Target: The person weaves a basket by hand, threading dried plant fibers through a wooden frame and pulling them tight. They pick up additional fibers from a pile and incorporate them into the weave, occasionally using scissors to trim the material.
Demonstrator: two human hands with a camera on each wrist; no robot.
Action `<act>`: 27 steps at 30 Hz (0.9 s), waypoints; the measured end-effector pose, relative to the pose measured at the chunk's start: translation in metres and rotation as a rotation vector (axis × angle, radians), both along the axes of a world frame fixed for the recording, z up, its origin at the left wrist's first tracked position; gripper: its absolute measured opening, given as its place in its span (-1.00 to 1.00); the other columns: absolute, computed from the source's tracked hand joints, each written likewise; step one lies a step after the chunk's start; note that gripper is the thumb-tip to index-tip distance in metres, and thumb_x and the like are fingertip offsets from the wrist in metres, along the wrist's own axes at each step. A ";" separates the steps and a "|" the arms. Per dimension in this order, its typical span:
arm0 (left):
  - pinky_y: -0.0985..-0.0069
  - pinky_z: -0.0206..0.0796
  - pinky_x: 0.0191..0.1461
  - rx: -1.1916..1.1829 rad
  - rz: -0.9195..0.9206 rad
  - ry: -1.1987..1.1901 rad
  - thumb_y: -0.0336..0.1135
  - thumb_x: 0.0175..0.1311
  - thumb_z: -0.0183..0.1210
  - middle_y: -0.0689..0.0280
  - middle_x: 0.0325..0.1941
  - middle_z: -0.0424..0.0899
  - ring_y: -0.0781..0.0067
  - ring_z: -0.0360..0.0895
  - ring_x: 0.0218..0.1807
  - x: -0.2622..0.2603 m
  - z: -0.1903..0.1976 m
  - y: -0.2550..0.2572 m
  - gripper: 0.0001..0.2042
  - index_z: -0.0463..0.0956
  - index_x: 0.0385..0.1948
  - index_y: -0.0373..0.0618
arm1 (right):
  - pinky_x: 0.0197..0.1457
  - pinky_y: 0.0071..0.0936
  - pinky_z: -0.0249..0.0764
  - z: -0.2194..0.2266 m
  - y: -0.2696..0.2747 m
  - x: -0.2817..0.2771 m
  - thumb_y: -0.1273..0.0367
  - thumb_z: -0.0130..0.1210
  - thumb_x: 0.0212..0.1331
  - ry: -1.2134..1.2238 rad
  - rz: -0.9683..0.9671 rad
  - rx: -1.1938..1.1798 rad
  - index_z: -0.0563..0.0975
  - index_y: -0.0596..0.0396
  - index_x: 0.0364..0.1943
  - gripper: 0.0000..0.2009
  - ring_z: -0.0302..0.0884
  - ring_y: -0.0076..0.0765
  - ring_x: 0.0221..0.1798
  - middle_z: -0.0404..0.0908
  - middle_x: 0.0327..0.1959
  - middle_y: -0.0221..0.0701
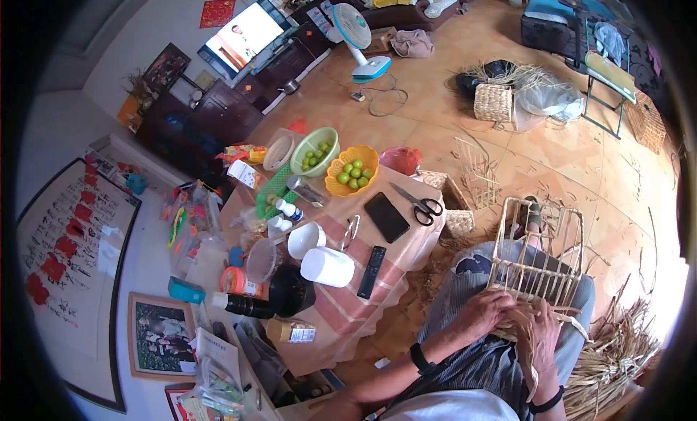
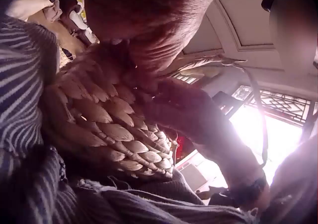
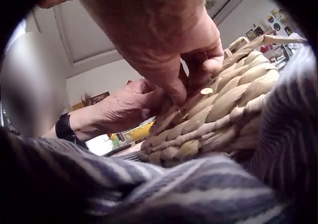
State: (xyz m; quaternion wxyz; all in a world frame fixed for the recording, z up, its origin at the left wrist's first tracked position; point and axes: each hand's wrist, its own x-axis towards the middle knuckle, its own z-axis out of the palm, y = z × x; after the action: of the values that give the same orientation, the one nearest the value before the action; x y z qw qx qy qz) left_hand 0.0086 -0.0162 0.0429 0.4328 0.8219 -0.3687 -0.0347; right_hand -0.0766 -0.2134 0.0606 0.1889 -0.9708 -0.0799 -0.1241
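Note:
A half-woven basket (image 3: pixel 213 117) lies in the person's lap, its thick braided straw wall (image 2: pixel 117 132) close under both hands. Bare rods of its open frame (image 1: pixel 496 267) stick out past the fingers in the head view. At the woven edge, the left hand (image 1: pixel 488 309) grips the basket with bent fingers. Close beside it, the right hand (image 1: pixel 539 335) pinches a flat straw strand (image 2: pixel 259 102), whose loose end trails down by the wrist. The two hands' fingertips meet at the weave and partly hide it.
Left of the lap stands a cloth-covered table (image 1: pixel 341 316) with scissors (image 1: pixel 417 203), a phone (image 1: pixel 387 216), a remote (image 1: pixel 372 271) and bowls of green fruit. A heap of dry straw (image 1: pixel 617 352) lies at the right. Finished-looking woven baskets (image 1: pixel 493 103) and a fan (image 1: pixel 353 29) stand farther off.

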 end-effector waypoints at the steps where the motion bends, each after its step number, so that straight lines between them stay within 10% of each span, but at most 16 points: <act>1: 0.22 0.54 0.31 -0.012 -0.005 0.007 -0.44 0.34 0.34 0.22 0.02 0.72 0.08 0.69 0.14 0.001 -0.001 0.000 -0.75 0.62 0.02 -0.13 | -0.10 -0.06 0.56 0.001 -0.001 0.002 0.32 0.33 0.12 -0.003 -0.011 -0.010 0.61 0.07 0.02 -0.63 0.57 0.03 0.02 0.49 -0.07 -0.22; 12: 0.19 0.52 0.34 0.024 0.072 -0.045 -0.40 0.35 0.32 0.21 0.01 0.72 0.09 0.69 0.16 -0.007 -0.014 -0.010 -0.72 0.64 0.08 -0.13 | -0.05 -0.05 0.60 0.034 0.023 -0.002 0.43 0.41 0.07 0.126 0.097 0.265 0.73 0.09 -0.17 -0.78 0.72 0.09 -0.14 0.75 -0.21 -0.14; 17: 0.14 0.51 0.36 0.018 0.071 -0.029 -0.44 0.31 0.29 0.13 0.04 0.72 0.03 0.68 0.20 -0.004 -0.005 -0.007 -0.63 0.58 0.16 -0.11 | -0.07 -0.03 0.63 0.078 0.008 0.014 0.39 0.46 0.06 0.320 -0.149 0.440 0.66 0.15 -0.13 -0.70 0.76 0.16 -0.12 0.77 -0.11 -0.13; 21: 0.10 0.52 0.33 -0.009 0.107 -0.075 -0.50 0.28 0.29 0.10 0.08 0.73 -0.06 0.69 0.18 -0.005 -0.009 -0.013 -0.60 0.56 0.17 -0.12 | -0.10 -0.22 0.65 0.045 0.014 0.033 0.36 0.46 0.23 0.094 0.046 0.651 0.61 0.16 -0.01 -0.67 0.77 0.00 -0.20 0.76 -0.16 -0.13; 27: 0.15 0.57 0.24 0.037 0.089 -0.094 -0.49 0.30 0.25 0.04 0.04 0.74 -0.04 0.72 0.09 -0.005 0.002 -0.015 -0.53 0.51 0.28 -0.29 | -0.45 -0.57 0.30 0.001 -0.001 0.038 0.36 0.33 0.48 0.262 -0.349 1.363 0.60 0.12 -0.12 -0.85 0.43 -0.61 -0.50 0.56 -0.47 -0.57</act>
State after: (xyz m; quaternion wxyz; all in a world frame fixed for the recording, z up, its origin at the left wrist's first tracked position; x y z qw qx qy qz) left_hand 0.0040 -0.0307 0.0448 0.4009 0.8460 -0.3510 0.0167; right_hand -0.0387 -0.2148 0.0621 0.7388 -0.6425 0.1954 -0.0571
